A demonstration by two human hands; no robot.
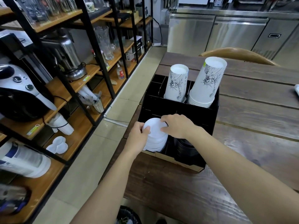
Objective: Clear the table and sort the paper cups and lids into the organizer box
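Observation:
A black organizer box (194, 110) stands on the wooden table's left end. In its front left compartment sits a stack of white lids (155, 139). My left hand (137, 136) grips the stack's left side, and my right hand (176, 126) holds its top right edge. Dark lids (184, 147) fill the compartment beside it. Two stacks of upturned white paper cups with a line drawing stand in the back compartments: a smaller stack (177, 83) and a taller, wider one (207, 81).
The wooden table (250, 126) stretches right; a white object (296, 89) shows at its right edge. A wooden chair back (234, 54) is behind it. Black metal shelves (64, 94) with appliances, glasses and cups line the left across a tiled aisle. Steel fridges stand at the back.

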